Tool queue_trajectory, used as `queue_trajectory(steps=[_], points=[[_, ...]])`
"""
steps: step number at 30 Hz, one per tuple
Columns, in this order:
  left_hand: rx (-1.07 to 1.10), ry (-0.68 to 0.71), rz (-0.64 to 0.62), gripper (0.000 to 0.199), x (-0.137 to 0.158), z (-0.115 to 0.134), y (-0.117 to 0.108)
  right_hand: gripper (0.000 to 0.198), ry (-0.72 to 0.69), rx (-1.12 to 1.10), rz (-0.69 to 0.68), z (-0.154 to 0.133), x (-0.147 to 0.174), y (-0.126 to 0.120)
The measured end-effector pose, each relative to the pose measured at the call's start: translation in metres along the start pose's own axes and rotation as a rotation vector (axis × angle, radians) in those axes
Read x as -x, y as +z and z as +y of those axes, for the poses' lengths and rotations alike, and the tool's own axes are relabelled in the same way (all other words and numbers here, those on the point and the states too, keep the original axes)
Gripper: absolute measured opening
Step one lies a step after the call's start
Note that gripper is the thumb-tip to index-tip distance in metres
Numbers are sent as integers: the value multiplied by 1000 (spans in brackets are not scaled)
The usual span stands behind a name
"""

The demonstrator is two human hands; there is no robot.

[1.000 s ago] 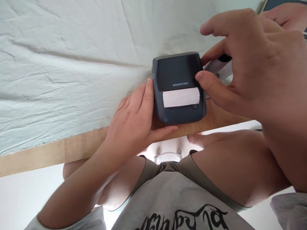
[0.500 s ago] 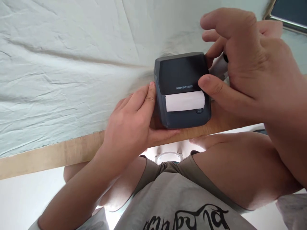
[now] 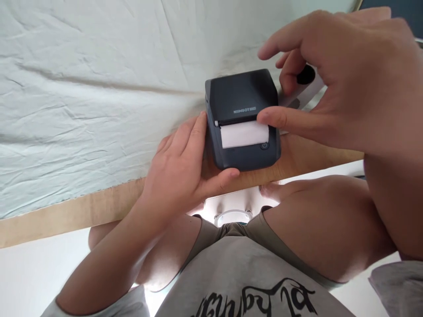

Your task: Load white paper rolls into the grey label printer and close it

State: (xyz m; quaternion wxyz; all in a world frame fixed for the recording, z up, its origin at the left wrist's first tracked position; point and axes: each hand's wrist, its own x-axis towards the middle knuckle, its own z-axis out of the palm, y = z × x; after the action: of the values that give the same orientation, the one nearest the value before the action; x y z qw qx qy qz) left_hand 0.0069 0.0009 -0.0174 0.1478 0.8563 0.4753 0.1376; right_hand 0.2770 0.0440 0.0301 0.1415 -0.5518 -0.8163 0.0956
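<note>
A dark label printer (image 3: 244,156) marked NIIMBOT lies near the table's front edge. Its black lid (image 3: 241,94) is slightly raised at the front, showing a narrow gap with a small white end piece. White label paper (image 3: 244,135) sticks out below the lid. My left hand (image 3: 178,165) grips the printer, fingers along its left side and thumb at its front. With its thumb, my right hand (image 3: 343,83) touches the lid's front right edge. The right index finger is stretched out; the other fingers curl around a white roll (image 3: 315,90) with a dark hollow core, partly hidden by the palm.
A wrinkled pale cloth (image 3: 99,110) covers most of the table. Bare wood (image 3: 99,204) shows along the front edge, just above my legs. At the top right, a dark flat device (image 3: 405,11) with a light rim is partly behind my right hand.
The printer has shifted slightly left. Its lid has lifted a little at the front. My right hand has moved left with its thumb at the lid edge, and more of the roll's core shows.
</note>
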Motion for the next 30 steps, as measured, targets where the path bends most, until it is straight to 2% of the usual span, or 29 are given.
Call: queue_trajectory(steps=[6, 10, 13, 15, 17, 22, 28, 30], points=[[-58, 34, 14, 103, 2, -2, 2, 60, 17, 36, 96, -14, -5, -7], [-69, 48, 7, 106, 2, -3, 2, 55, 135, -138, 122, -18, -13, -6], [-83, 59, 22, 107, 3, -2, 3, 45, 129, 120, -50, -28, -24, -3], [-95, 66, 30, 107, 3, -2, 3, 38, 199, 311, -196, -36, -32, -2], [-101, 70, 33, 107, 3, -1, 4, 35, 260, 377, -286, -40, -38, -2], [-88, 65, 22, 105, 3, -1, 2, 36, 115, 430, -388, -33, -44, -3], [-32, 61, 7, 105, 3, -1, 2, 35, 91, 426, -316, -22, -41, -3], [-25, 57, 8, 106, 3, -1, 2, 40, 85, 237, -230, -12, -33, -8]])
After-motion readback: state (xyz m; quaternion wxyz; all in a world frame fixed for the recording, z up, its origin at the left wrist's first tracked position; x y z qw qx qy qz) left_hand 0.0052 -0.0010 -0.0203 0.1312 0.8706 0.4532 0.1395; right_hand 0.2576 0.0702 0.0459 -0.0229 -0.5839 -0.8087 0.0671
